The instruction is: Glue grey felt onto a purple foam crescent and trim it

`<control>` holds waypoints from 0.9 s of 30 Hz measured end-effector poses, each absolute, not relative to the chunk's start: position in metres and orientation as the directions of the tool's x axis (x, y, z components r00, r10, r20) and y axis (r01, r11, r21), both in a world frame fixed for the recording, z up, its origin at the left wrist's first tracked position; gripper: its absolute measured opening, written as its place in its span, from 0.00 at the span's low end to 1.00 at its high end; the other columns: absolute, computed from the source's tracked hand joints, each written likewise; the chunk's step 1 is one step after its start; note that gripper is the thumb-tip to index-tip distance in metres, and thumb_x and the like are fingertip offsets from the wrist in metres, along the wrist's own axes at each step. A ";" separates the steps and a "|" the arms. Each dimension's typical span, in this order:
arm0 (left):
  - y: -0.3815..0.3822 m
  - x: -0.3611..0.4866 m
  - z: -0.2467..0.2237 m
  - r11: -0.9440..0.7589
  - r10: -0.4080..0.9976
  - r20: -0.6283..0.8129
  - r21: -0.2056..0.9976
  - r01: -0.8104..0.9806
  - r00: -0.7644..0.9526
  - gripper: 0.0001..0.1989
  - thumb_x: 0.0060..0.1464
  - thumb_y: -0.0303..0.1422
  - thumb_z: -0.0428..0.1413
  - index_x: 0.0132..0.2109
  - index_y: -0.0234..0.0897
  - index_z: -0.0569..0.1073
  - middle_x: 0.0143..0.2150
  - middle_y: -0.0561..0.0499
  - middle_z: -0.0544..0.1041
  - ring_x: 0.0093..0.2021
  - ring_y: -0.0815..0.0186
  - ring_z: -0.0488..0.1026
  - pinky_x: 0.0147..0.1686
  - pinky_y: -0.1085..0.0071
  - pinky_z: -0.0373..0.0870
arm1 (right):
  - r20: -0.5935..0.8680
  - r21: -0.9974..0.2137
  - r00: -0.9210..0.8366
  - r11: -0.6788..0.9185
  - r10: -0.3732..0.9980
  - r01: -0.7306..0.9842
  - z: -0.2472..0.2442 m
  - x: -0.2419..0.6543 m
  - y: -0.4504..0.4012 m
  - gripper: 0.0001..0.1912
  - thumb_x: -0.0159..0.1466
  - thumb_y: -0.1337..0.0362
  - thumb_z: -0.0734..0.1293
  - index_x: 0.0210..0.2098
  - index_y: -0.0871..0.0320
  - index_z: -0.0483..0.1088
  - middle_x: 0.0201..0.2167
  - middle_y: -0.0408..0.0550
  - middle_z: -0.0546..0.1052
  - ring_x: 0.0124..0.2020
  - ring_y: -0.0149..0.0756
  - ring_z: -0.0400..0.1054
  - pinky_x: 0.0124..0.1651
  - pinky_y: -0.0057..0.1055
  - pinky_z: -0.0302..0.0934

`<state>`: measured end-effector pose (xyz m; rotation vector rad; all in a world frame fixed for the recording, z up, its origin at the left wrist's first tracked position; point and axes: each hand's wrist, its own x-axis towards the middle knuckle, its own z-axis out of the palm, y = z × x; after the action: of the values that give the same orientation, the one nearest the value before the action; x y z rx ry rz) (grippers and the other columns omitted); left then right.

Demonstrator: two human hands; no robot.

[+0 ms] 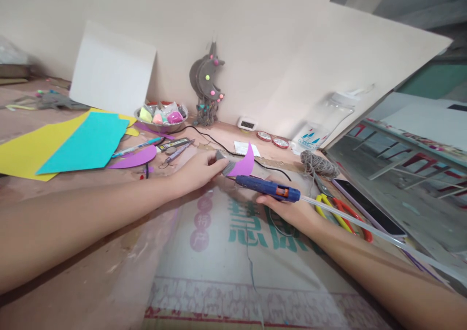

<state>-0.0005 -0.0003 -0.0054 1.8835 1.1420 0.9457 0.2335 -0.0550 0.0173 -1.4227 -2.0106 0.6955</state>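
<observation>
The purple crescent [245,165] was up off the worktop [138,194], in front of the person and above a clear plastic sheet [204,271], its bare tip pointing upward. Grey yarn [228,167] covered its near end, and there the left hand [195,172] pinched it between thumb and fingers. It looked very light, thin and fairly stiff, like card or foam sheet, likely to bend or crease if squeezed at the bare tip. The wound end seemed the surer hold, with the fingers well back from the nozzle, which could be hot.

The right hand [288,211] was closed around the blue glue gun [266,188], though most of its fingers were hidden. The nozzle was close by the yarn; whether it touched could not be told. The long clear glue stick [328,207] trailing from the rear probably made the gun awkward to swing.

Farther out, a round metal bowl [155,126] held small soft-looking lumps in clear wrapping: yellow [146,115], pale orange [157,118] and magenta [175,117]. By the wall, a clear bottle [328,116] with a pale lid leaned over at a tilt; its contents, if any, could not be made out.
</observation>
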 end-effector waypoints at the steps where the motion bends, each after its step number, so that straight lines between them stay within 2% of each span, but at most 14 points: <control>1: -0.001 -0.001 -0.005 -0.339 0.917 0.211 0.860 0.381 0.338 0.19 0.58 0.44 0.48 0.24 0.38 0.62 0.20 0.55 0.67 0.21 0.70 0.64 0.22 0.72 0.59 | 0.155 -0.691 -0.265 0.297 0.952 0.659 0.017 0.234 -0.055 0.19 0.52 0.45 0.70 0.24 0.53 0.63 0.19 0.42 0.67 0.22 0.36 0.61 0.26 0.33 0.55; 8: 0.000 -0.001 -0.003 -0.340 0.918 0.206 0.848 0.407 0.338 0.19 0.58 0.44 0.48 0.24 0.37 0.62 0.20 0.55 0.67 0.20 0.70 0.65 0.22 0.72 0.60 | 0.164 -0.667 -0.275 0.312 0.947 0.677 0.016 0.234 -0.055 0.20 0.53 0.44 0.69 0.25 0.53 0.64 0.22 0.43 0.69 0.25 0.39 0.63 0.29 0.35 0.57; 27: 0.001 -0.001 -0.007 -0.336 0.916 0.201 0.857 0.391 0.347 0.20 0.58 0.45 0.48 0.24 0.37 0.63 0.20 0.56 0.66 0.20 0.71 0.64 0.22 0.72 0.59 | 0.167 -0.654 -0.284 0.321 0.944 0.685 0.017 0.232 -0.056 0.20 0.54 0.45 0.68 0.26 0.55 0.64 0.22 0.42 0.69 0.26 0.35 0.62 0.29 0.31 0.57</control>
<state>-0.0011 0.0013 -0.0069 1.8875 1.1434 0.9219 0.2324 -0.0562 0.0165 -1.4315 -2.0582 0.6379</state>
